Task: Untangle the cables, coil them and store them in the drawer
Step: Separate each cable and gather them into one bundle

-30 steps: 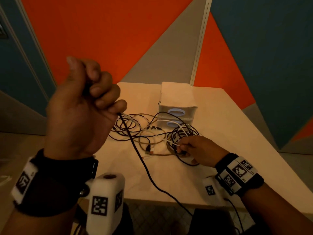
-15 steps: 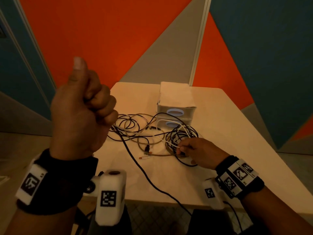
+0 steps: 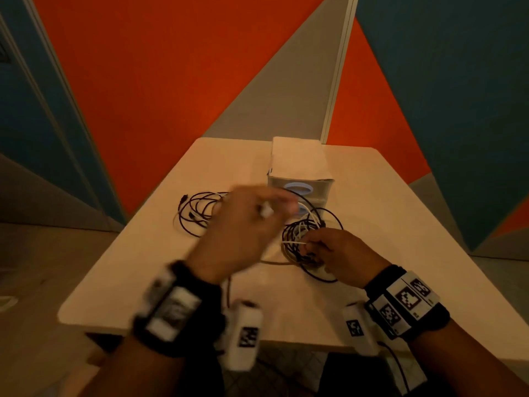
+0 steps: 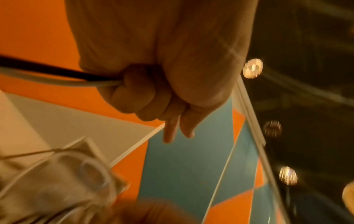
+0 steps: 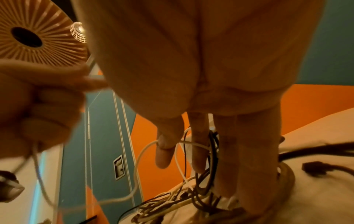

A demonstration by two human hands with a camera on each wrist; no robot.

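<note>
My left hand [image 3: 252,222], blurred by motion, hovers over the table and grips a black cable [image 4: 47,71] and a white cable [image 4: 57,80] in its curled fingers. A white plug [image 3: 267,212] shows at its fingertips. My right hand [image 3: 326,250] holds a coil of black and white cables [image 3: 300,236] down on the table, just in front of the drawer unit [image 3: 297,164]. In the right wrist view a white strand [image 5: 141,153] loops round the right thumb, and black strands run between the fingers. Both drawers look closed.
A loose heap of black cables [image 3: 197,210] lies left of the drawer unit. The pale table [image 3: 171,267] has its front edge near my wrists and bare surface at right. Orange, grey and blue wall panels stand behind it.
My left hand has come down from high on the left and moved right, close to the coil. The black cable it stretched over the front edge is now mostly hidden. The right hand stays on the coil.
</note>
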